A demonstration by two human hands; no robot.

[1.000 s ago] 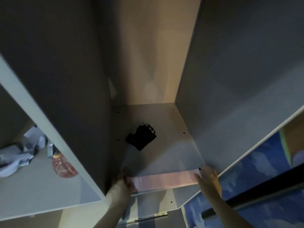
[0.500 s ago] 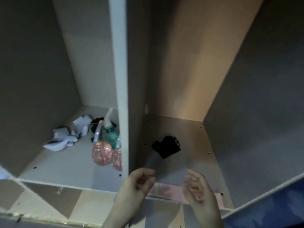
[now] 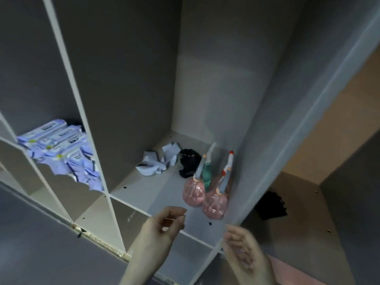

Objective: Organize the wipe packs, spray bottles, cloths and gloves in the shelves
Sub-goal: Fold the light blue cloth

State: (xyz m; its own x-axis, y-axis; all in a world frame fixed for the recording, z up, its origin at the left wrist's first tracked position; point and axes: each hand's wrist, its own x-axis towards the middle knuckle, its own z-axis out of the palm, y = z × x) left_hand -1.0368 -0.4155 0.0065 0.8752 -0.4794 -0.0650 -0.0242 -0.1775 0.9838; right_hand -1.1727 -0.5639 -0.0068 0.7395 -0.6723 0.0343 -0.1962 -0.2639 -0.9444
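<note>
Head view is showing a grey shelf unit [image 3: 257, 124] split into tall compartments, with both hands hovering at its front edge. Left hand [image 3: 162, 227] is hanging with fingers loosely curled and thumb near the forefinger, gripping nothing that I can make out; right hand [image 3: 244, 249] is spreading relaxed, palm turned inward, also carrying nothing. Wipe packs [image 3: 59, 147] are lying heaped in the left compartment, spilling toward its front. In the middle compartment, pale cloths [image 3: 158, 163] are lying crumpled at the back beside a black glove [image 3: 189, 163], and the spray bottles [image 3: 205, 190], two pink and one green, are standing clustered against the right wall. Another black glove [image 3: 269, 206] is lying alone on the floor of the right compartment, partly hidden by the divider. Judging from this, the sorting is only partly done, since gloves are sitting in two compartments and cloths are sharing space with bottles. A sensible next move would be reaching past the bottles rather than over them, since their tall nozzles look easy to tip, and lifting the middle glove by pinching its bulk so it is not dragging the cloths along.
</note>
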